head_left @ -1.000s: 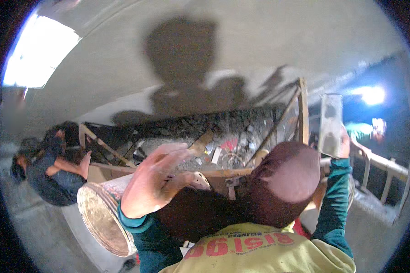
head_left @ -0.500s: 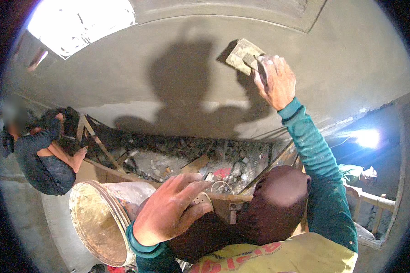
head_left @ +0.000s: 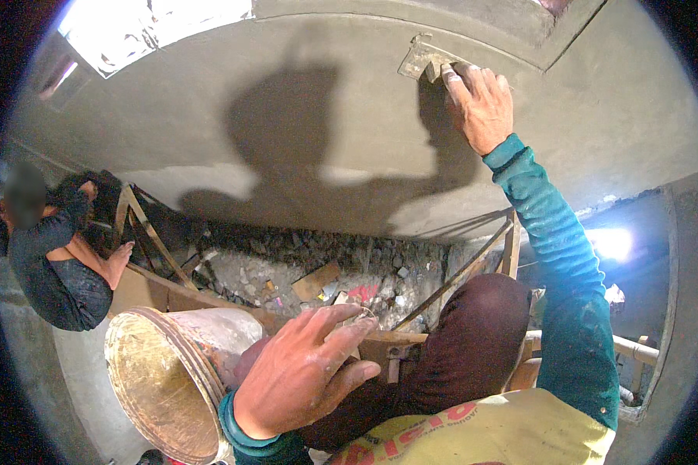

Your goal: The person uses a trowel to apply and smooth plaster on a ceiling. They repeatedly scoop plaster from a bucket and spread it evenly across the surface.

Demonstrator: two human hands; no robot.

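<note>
My right hand (head_left: pixel 481 108) grips a plastering float (head_left: pixel 426 60) by its handle. The float's worn, mortar-stained plate meets the grey plastered wall (head_left: pixel 380 108) high up, below a raised ledge. Lower down, my left hand (head_left: pixel 298 376) hangs in front of my knees, its fingers spread and thumb apart, holding nothing that I can see. A small pale object (head_left: pixel 350 350) shows partly behind those fingers; its kind is hidden. To the left of this hand, a mortar-crusted bucket (head_left: pixel 163 380) lies tilted with its mouth toward the left.
Wooden planks (head_left: pixel 163 288) and diagonal braces (head_left: pixel 461 271) stand below the wall. Rubble (head_left: pixel 279 279) covers the ground beneath. A person (head_left: pixel 62 263) in dark clothing crouches at the left. A bright lamp (head_left: pixel 609 244) shines at the right, near a pale rail (head_left: pixel 636 350).
My right hand has moved the float upward along the wall, toward the ledge. My left hand has shifted slightly to the right and stays spread. The view has also shifted a little.
</note>
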